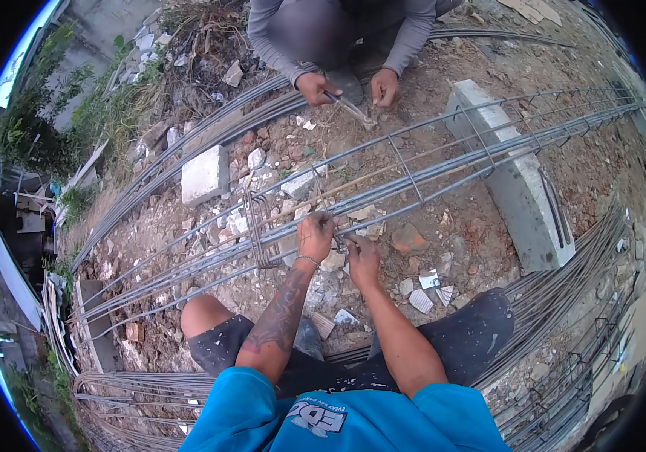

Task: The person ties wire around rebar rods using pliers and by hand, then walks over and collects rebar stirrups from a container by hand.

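Nearest the camera, a blue shirt (391,422) with pale lettering, then dark shorts (462,335) flecked with light spots. Just past the knees, a long frame of steel bars (413,181), slanting from lower left to upper right and crossing over a grey concrete beam (515,203). Left hand (315,235) right at the near part of the frame, fingers bent in against the bars; impossible to tell what, if anything, is pinched. Right hand (362,260) just beside it, on the near side of the main bars, fingers curled together, grip likewise hidden. Near the left hand, on its left, a bunch of square metal rings (257,226) around some of the bars. Across the frame, a co-worker's hand (313,88) around a tool (356,113). Underneath, rubble and bare soil.
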